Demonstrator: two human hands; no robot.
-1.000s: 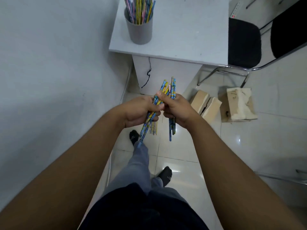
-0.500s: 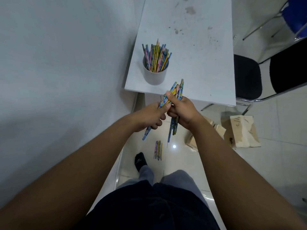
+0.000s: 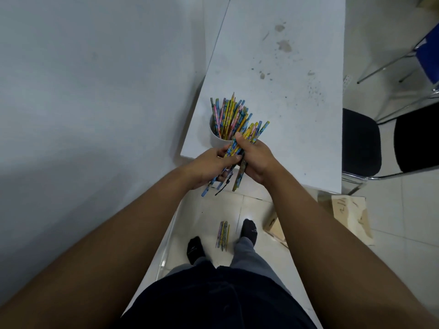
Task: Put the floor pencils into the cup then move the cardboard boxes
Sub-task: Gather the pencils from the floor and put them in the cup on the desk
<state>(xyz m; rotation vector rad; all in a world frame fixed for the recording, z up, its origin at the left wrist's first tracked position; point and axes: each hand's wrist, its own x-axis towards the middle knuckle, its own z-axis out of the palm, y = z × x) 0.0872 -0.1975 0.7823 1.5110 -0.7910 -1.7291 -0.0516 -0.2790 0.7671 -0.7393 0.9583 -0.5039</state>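
Note:
A bundle of colourful pencils (image 3: 251, 132) is gripped by both hands just in front of the white cup (image 3: 217, 140). My left hand (image 3: 209, 166) holds the bundle's lower half; my right hand (image 3: 255, 160) holds its middle, tips slanting up to the right. The cup stands near the front left corner of the white table (image 3: 285, 91) and is full of pencils (image 3: 228, 117). A small heap of pencils on the floor (image 3: 222, 235) lies between my feet. Cardboard boxes (image 3: 351, 217) rest on the floor to the right, one partly hidden by my right arm.
A white wall (image 3: 95, 91) runs close along the left. A black chair (image 3: 363, 146) stands at the table's right side, and a blue chair (image 3: 427, 53) is further back. My socked feet (image 3: 196, 248) stand on glossy tiles.
The view has risen from the floor to above the table. Both hands have carried the pencil bundle up and forward, from over the floor to right beside the cup.

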